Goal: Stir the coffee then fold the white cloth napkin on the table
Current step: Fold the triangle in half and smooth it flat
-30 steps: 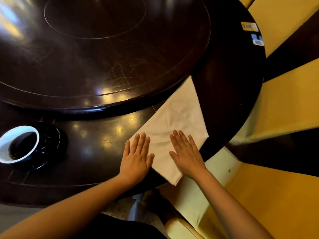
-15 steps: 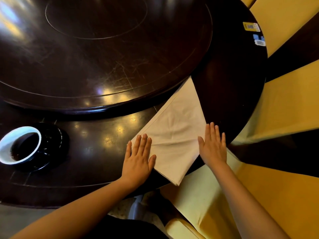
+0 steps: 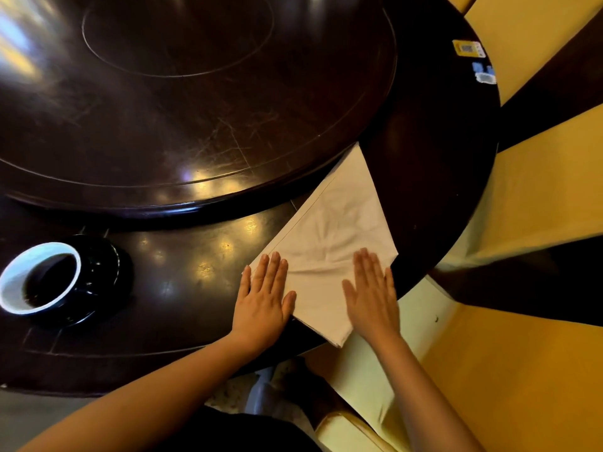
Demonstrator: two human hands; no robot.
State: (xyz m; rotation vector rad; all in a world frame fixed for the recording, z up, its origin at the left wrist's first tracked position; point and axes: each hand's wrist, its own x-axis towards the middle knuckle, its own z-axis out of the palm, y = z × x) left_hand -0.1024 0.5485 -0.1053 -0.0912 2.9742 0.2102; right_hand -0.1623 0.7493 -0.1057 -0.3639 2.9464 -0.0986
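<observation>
The white cloth napkin (image 3: 329,243) lies folded into a triangle on the dark round table (image 3: 182,272), its near corner hanging just over the table's edge. My left hand (image 3: 264,298) lies flat with straight fingers on the napkin's left edge. My right hand (image 3: 372,295) presses flat on the napkin's right side, fingers straight and slightly blurred. A white-rimmed cup of dark coffee (image 3: 39,278) sits on a black saucer (image 3: 98,278) at the far left, away from both hands.
A raised dark turntable (image 3: 182,93) fills the table's middle and touches the napkin's far tip. Yellow-covered chairs (image 3: 535,197) ring the table on the right. Two small stickers (image 3: 470,50) sit near the table's far right edge.
My right hand slid off the napkin's right edge to the table rim, then came back onto the napkin's right side. My left hand stayed flat on the left edge.
</observation>
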